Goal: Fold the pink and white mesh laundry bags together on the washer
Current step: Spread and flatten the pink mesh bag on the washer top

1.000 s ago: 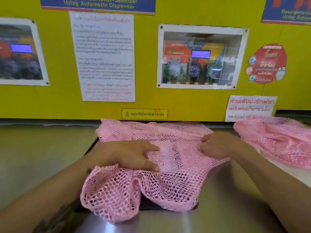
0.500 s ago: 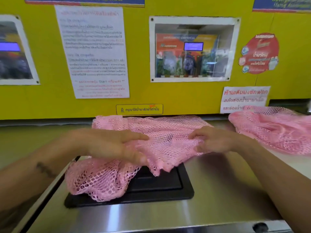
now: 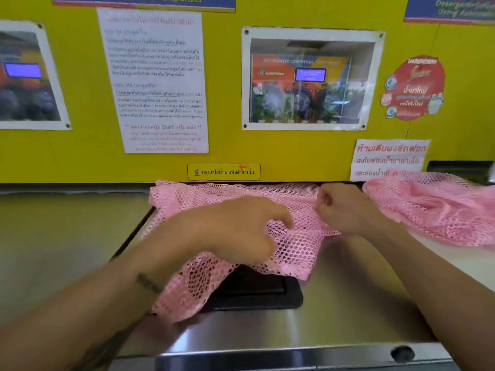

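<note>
Pink mesh bag [image 3: 297, 242], rumpled, open-weave, draped over black lid [image 3: 257, 293]

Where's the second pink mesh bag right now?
In the head view, the second pink mesh bag lies bunched at far right, past the right hand, under the white notice.

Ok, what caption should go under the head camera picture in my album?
Two hands, left and right, bunch a pink mesh bag on a steel washer; another bag lies at right.
</note>
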Motion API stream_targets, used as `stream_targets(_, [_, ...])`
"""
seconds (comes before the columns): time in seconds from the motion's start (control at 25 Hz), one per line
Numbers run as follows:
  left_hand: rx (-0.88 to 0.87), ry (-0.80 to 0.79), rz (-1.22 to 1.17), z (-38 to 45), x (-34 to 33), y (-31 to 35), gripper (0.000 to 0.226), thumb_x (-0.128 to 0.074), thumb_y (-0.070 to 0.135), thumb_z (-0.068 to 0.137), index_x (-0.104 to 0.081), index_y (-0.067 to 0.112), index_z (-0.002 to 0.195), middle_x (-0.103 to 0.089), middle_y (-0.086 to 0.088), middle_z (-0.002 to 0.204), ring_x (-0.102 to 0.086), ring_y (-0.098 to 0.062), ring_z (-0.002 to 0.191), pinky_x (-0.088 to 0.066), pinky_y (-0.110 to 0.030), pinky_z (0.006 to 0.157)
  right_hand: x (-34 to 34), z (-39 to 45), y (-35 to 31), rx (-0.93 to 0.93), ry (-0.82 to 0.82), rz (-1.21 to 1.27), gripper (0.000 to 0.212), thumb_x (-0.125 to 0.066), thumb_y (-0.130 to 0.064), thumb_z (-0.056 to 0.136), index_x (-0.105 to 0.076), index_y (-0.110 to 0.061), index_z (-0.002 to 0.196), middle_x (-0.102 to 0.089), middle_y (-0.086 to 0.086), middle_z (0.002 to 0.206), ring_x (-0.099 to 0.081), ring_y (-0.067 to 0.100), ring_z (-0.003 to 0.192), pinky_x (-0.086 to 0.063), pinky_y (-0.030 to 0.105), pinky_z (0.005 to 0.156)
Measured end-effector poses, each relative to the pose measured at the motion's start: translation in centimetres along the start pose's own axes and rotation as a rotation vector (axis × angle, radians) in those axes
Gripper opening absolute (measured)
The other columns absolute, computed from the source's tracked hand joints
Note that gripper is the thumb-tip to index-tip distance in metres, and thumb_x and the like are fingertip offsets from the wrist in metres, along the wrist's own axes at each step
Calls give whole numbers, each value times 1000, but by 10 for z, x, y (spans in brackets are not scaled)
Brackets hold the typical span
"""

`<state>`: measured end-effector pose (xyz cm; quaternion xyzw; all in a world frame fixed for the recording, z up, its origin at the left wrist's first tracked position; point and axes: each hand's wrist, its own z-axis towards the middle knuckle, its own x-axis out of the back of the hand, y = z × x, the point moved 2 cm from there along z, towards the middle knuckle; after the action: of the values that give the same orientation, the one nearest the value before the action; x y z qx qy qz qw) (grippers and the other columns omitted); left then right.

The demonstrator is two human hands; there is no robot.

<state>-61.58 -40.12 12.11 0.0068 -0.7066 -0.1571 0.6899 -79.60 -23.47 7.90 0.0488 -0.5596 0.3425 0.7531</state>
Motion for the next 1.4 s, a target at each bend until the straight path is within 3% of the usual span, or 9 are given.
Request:
stream_targets(0.2, [51,-102,96,47,-50,19,61,-61,61,75,-48,39,130,-46,2,133,-44,-24,125,-38,-48,104,4,1,12,-44,-97,114,21,-60,-24,89,-69,-14,73,-72,1,76,-67,20,77,-51,37,71])
stream_targets(0.32, [72,149,-76,63,-48,0,13,-62,35,86,-62,22,91,-58,-1,96,-57,-21,93,-47,-33,76,16,0,10,15,-18,289,18,-60,-16,92,-66,-19,74,-67,-2,75,-62,14,72,-46,28,62])
stream_targets(0.4, [170,336,-244,67,-43,-16,22,-54,28,93,-51,21,72,-56,1,76,-53,-15,70,-36,-28,58,23,-3,4,66,46,363,20,-59,-11,91,-64,-20,74,-62,-4,69,-54,8,62,-41,24,57])
stream_targets(0.72, [434,632,-832,69,-29,-47,24,-42,42,100,-51,21,94,-47,-5,74,-42,-15,64,-28,-29,57,5,-21,-34,194,-46,431,6,-63,-18,85,-67,-23,83,-73,-5,80,-67,13,76,-55,41,76])
stream_targets(0.84, [338,589,-907,69,-31,-43,29,-53,47,95,-58,18,91,-45,5,63,-38,-10,52,-28,-26,50,-14,-21,-34,138,-251,360,43,-70,-45,76,-57,-27,113,-68,-10,112,-63,11,103,-50,37,92])
stream_targets(0.92, [264,529,-856,69,-32,-39,31,-57,43,94,-59,14,84,-33,12,47,-29,-7,39,-25,-23,44,-25,-17,-31,109,-263,345,43,-69,-51,72,-53,-29,106,-66,-10,104,-62,13,97,-50,39,85])
stream_targets(1.08, [150,500,-684,65,-31,-30,27,-61,24,94,-57,11,71,-38,8,54,-35,-9,47,-27,-25,49,-16,-9,-21,94,-5,271,10,-63,-20,81,-59,-18,72,-63,-3,71,-57,20,72,-44,36,65])
stream_targets(1.28, [80,412,-312,54,-37,-32,29,-59,28,94,-57,3,79,-55,-9,81,-50,-21,74,-45,-38,74,34,-8,4,-3,207,344,27,-48,1,77,-56,-23,66,-61,-2,62,-62,22,66,-41,31,57])
stream_targets(1.4, [21,241,-326,48,-41,-27,44,-47,40,99,-47,9,68,-49,-6,69,-46,-17,63,-40,-33,66,67,-20,14,-24,18,105,27,-52,2,79,-64,-20,67,-67,4,76,-59,28,79,-47,37,71])
